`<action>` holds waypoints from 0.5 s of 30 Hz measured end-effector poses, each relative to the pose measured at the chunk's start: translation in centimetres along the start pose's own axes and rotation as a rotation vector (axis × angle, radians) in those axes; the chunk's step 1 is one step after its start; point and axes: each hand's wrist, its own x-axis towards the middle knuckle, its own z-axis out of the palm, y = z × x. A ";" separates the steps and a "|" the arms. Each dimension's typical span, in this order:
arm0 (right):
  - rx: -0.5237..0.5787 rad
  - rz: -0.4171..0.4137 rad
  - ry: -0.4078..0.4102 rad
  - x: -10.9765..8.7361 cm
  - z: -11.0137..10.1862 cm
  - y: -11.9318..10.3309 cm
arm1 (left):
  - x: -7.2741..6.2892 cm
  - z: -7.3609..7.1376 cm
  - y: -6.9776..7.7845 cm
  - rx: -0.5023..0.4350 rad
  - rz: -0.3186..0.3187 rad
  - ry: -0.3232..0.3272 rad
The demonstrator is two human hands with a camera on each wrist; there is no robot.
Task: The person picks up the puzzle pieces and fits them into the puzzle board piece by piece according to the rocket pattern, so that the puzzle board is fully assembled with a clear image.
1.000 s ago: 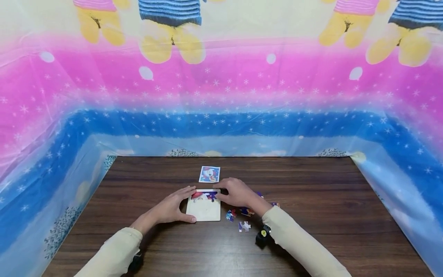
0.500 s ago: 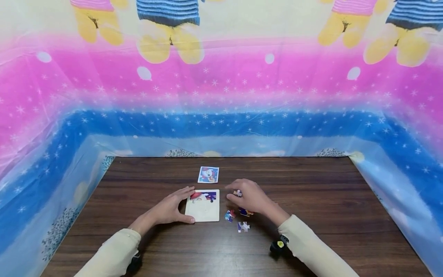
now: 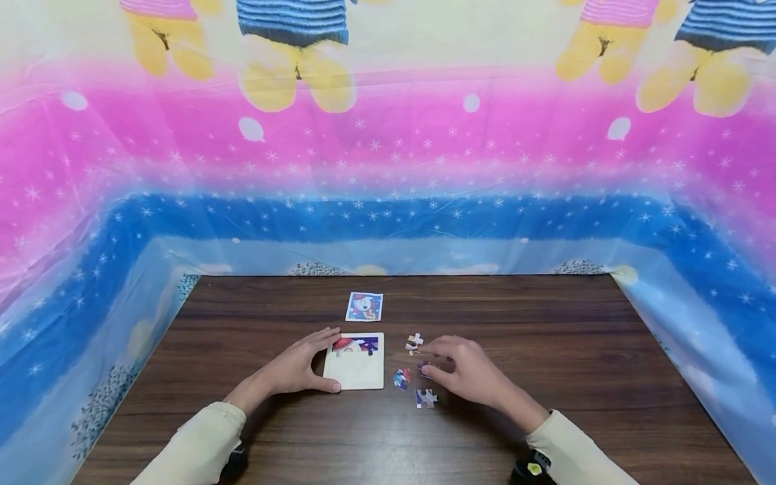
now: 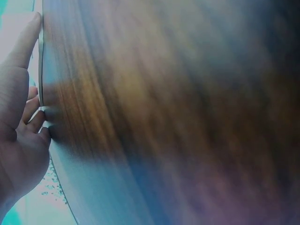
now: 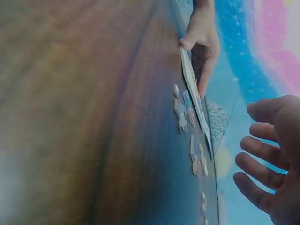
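Note:
A cream puzzle tray (image 3: 358,372) lies on the table, with red, white and purple pieces (image 3: 358,345) set along its far side. My left hand (image 3: 296,365) grips the tray's left side, thumb at the near corner and fingers at the far one. Right of the tray, my right hand (image 3: 469,372) hovers over loose jigsaw pieces, fingers loosely bent and apart, holding nothing in the right wrist view. Its thumb partly covers a dark purple piece (image 3: 424,368). Around it lie a white-and-orange piece (image 3: 415,342), a blue-and-red piece (image 3: 402,378) and a pale purple piece (image 3: 427,399).
Behind the tray lies a small picture card (image 3: 364,307) with a white figure in a red hat. The dark wooden table (image 3: 521,310) ends at a patterned cloth (image 3: 388,222) hung at the back and both sides.
My right hand has moved from the tray's far right corner rightward and toward me, over the loose pieces. The white-and-orange piece is now uncovered. My left hand stays on the tray.

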 end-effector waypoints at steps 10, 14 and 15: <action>-0.067 0.043 -0.021 -2.8 0.2 -0.4 | -0.1 -0.1 0.2 -0.004 -0.001 0.001; -0.083 0.029 -0.046 -3.5 0.6 -0.4 | -0.1 0.0 0.2 -0.006 0.006 0.004; -0.087 0.025 -0.052 -3.6 0.7 -0.4 | -0.1 0.0 0.2 -0.007 0.006 0.004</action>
